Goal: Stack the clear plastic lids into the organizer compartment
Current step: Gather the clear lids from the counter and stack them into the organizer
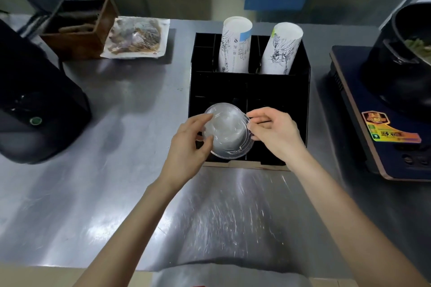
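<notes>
A small stack of clear plastic lids [227, 131] is held over the front left compartment of the black organizer [300, 91]. My left hand [189, 142] grips the stack's left edge with thumb and fingers. My right hand [275, 133] pinches its right edge. The lids are tilted towards me, and their lower rim sits near the organizer's front wall. Two stacks of white printed paper cups [235, 46] [281, 50] stand in the organizer's back compartments.
A black appliance [35, 105] stands at the left. Behind it sit a wooden box [79, 30] and a wrapped food tray [135, 38]. At the right, a dark pot [405, 58] rests on an induction cooker [373, 123]. The steel counter [116, 170] spreads in front.
</notes>
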The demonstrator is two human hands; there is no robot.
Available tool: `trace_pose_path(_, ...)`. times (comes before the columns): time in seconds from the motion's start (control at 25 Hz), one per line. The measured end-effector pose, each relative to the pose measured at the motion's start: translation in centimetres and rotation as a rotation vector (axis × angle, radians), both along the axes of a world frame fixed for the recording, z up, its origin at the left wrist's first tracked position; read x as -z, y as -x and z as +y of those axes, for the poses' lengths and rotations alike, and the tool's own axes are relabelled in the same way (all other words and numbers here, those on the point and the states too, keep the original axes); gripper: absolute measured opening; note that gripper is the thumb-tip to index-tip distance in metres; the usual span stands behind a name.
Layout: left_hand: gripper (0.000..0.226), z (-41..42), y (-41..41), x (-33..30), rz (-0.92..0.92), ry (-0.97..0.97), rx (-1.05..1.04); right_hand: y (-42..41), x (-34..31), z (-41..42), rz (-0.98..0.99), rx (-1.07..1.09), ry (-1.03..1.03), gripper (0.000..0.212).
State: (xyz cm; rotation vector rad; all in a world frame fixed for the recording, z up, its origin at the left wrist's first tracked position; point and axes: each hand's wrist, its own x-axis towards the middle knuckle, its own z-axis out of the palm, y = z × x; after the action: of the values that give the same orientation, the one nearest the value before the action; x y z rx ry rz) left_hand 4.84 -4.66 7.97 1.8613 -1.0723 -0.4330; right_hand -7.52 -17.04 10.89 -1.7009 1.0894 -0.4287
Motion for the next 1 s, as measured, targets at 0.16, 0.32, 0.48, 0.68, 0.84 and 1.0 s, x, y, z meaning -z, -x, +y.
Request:
trace_pose_path(0.16, 0.044, -1.5, -1.4, 0.1, -0.088, -0.059, 0.028, -1.4, 0.5, -1.1, 0.049, -0.018, 0.047, 0.019)
trace_pose_path(0.32, 0.045, -2.3, -2.0, 0.4, -0.112, -0.095, -0.002, -2.3, 0.8, -1.6, 0.152, -0.073, 0.175, 0.021)
trace_pose_path(0.48, 0.046, -2.8, -2.2, 1.3, -0.127, -0.144, 0.010, -2.8, 1.5, -1.8, 0.211, -0.107, 0.272, 0.022)
trace_pose_path(0.68, 0.046, -3.0, -2.3, 2.3, -0.175, -0.193, 0.019, -3.1, 2.5, -2.2, 0.246, -0.140, 0.304, 0.021)
trace_pose_path(0.84, 0.045, -3.3, -2.6, 2.4, -0.197, -0.225, 0.043, -3.2, 3.0, -2.1, 0.263, -0.147, 0.327, 0.020)
trace_pose_path(1.0, 0.042, -3.7, -2.8, 2.4, -0.287, -0.250, 0.072, -3.3, 3.1, -2.3, 0.266, -0.146, 0.350, 0.019)
